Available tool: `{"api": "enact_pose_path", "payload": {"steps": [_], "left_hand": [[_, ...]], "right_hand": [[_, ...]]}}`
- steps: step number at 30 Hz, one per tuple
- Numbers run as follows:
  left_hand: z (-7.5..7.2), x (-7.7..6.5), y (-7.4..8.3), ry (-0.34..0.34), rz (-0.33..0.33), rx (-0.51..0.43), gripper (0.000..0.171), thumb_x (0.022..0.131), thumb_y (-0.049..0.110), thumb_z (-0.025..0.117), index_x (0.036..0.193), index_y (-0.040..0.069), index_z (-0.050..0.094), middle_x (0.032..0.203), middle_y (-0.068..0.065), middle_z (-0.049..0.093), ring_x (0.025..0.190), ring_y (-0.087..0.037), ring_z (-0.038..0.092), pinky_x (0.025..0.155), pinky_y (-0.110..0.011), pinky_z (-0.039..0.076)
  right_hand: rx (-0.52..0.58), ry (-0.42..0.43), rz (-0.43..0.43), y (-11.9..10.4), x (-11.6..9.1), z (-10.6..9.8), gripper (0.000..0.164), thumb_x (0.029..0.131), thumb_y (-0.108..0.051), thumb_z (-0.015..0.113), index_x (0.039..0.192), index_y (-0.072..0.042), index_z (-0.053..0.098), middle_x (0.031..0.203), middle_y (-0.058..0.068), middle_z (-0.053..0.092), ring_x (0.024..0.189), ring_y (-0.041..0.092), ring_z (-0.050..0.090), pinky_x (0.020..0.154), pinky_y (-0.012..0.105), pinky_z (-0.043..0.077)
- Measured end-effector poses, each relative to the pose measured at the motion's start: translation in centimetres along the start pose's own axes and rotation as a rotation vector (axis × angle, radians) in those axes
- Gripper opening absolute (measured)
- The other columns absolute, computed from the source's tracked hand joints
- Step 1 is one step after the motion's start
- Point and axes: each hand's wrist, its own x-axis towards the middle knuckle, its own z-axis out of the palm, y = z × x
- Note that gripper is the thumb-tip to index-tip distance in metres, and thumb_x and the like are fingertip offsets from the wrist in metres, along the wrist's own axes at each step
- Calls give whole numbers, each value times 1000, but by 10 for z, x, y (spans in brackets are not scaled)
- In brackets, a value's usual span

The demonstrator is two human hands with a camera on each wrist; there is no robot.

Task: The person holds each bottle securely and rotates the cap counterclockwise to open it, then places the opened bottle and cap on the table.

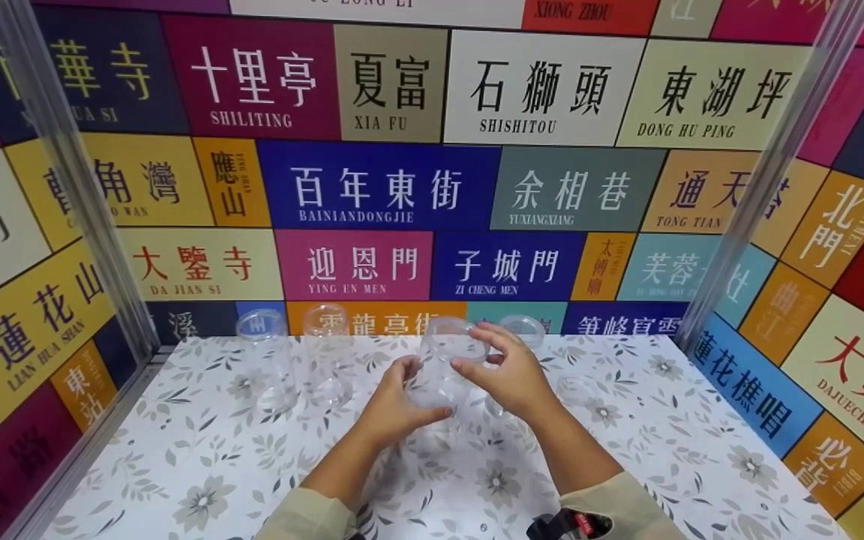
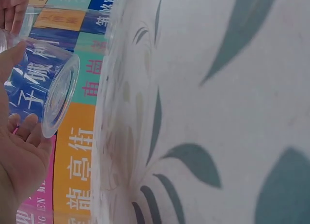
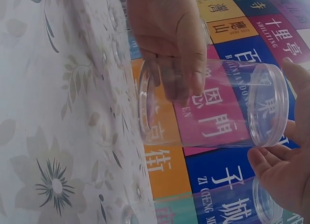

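In the head view a clear plastic jar is held upright in front of me, off the table. My left hand grips its side low down, the thumb across the front. The fingers and thumb of my right hand hold the rim of the clear round lid at the jar's top. In the right wrist view the lid sits on the jar's end, with the right fingers around its edge. The left wrist view shows the jar's flat base above the flowered tabletop.
Two more clear jars stand at the back left of the table. Another clear jar is partly hidden behind the right hand. A clear round piece lies right of it. Printed walls enclose the table's back and sides.
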Motion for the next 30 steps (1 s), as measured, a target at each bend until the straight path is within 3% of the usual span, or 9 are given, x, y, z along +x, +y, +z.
{"api": "enact_pose_path", "payload": {"steps": [7,15,30], "left_hand": [[-5,-7,7,36,20,-11,110,76,42,97,161,8,36,166,-16,46,157,-35,43,132,-56,33],[-8,-18,11,44,32,-23,108,77,41,96,161,10,35,167,-13,45,158,-34,42,133,-57,32],[-13,-30,22,61,96,0,106,76,44,97,159,12,40,160,-10,49,154,-30,46,131,-56,34]], "right_hand": [[19,39,6,-5,-2,1,64,87,-45,88,143,-18,70,162,3,54,138,34,62,117,52,53],[72,46,-31,-6,-7,3,61,90,-39,88,141,-11,71,161,7,56,153,30,48,123,50,49],[192,48,-48,-6,-21,-1,58,92,-35,86,143,-14,69,161,1,56,156,26,46,128,51,40]]}}
